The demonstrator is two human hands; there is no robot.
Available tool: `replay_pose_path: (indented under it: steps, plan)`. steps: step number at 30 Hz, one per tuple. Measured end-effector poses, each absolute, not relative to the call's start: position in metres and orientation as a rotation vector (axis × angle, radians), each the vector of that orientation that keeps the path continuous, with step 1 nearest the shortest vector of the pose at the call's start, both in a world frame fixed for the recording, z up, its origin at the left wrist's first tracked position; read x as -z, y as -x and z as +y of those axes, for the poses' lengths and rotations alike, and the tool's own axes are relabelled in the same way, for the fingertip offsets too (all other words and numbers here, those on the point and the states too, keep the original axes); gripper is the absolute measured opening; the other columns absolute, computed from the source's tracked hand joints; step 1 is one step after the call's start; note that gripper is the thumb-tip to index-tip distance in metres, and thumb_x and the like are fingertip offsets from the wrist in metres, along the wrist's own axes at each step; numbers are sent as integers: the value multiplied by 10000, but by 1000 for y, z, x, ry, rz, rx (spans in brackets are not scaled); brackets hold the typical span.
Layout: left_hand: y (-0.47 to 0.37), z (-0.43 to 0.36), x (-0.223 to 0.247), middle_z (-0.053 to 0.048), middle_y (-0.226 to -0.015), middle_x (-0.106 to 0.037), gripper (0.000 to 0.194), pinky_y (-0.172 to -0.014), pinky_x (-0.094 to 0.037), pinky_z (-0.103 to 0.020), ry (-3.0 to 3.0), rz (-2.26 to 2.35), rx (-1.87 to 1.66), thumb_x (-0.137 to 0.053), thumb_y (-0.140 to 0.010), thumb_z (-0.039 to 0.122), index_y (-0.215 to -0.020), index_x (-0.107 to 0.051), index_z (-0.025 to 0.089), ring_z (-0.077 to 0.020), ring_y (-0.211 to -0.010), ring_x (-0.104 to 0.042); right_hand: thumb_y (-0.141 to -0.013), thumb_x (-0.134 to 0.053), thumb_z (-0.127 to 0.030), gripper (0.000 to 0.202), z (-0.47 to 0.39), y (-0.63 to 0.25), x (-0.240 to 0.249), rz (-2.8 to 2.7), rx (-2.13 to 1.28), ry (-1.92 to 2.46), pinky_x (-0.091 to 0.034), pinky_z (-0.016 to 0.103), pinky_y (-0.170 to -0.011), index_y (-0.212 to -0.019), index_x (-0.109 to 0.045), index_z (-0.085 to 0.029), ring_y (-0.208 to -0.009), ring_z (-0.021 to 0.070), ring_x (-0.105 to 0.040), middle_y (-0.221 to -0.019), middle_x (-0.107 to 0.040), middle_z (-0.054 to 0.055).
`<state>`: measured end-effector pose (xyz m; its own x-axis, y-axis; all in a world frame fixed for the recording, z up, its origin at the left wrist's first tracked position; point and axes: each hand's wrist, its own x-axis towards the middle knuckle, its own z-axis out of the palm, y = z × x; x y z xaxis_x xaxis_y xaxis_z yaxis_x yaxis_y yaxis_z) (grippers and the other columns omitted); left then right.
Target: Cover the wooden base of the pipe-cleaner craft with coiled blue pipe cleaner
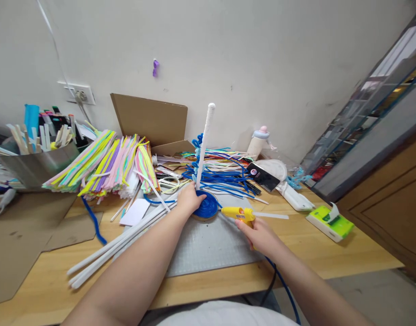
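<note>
A round base covered with coiled blue pipe cleaner (206, 206) lies on the grey cutting mat (208, 244). My left hand (190, 198) grips its left side, thumb on the blue coil and the other fingers mostly hidden. A white fuzzy-wrapped rod (206, 140) rises upright just behind, with curled blue pieces (196, 156) along its left side. In my right hand (257, 232) is a yellow hot glue gun (236, 213), its nozzle pointing left at the right edge of the coil. A whitish glue stick (272, 216) sticks out of its back.
Bundles of coloured pipe cleaners (106, 167) and white rods (126, 235) lie left. Blue pipe cleaners (221, 174), a phone (263, 176) and a bottle (257, 144) are behind. A tissue pack (330, 222) sits right. A blue strand (285, 285) hangs off the front edge.
</note>
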<state>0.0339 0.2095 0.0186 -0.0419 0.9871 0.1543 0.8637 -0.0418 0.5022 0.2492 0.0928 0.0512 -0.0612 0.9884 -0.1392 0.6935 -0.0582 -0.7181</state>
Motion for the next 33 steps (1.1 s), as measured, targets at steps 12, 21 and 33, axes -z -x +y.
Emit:
replay_pose_path:
  steps: [12, 21, 33]
  plan:
    - [-33, 206, -26, -101, -1075, -649, 390, -833, -426, -334, -1972, 2005, -636, -672, -708, 474, -973, -547, 216, -275, -1045, -586, -841, -404, -555, 475, 96, -251, -39, -1761, -931, 1799, -397, 215, -354, -944, -638, -155, -344, 126, -484, -447, -513, -30]
    - [-34, 206, -25, -88, -1063, -658, 405, -822, -432, -324, -1964, 2018, -632, -680, -701, 484, -984, -556, 223, -270, -1029, -595, -850, -405, -539, 463, 94, -251, -38, -1759, -950, 1770, -414, 216, -341, -984, -629, -157, -377, 124, -490, -554, -583, 7]
    - [-33, 206, -23, -103, -1081, -648, 421, -821, -427, -325, -1993, 2005, -643, -671, -705, 485, -1004, -556, 213, -270, -1021, -595, -859, -402, -533, 444, 88, -250, -37, -1780, -967, 1807, -399, 199, -337, -1021, -619, -181, -371, 107, -485, -601, -602, 13]
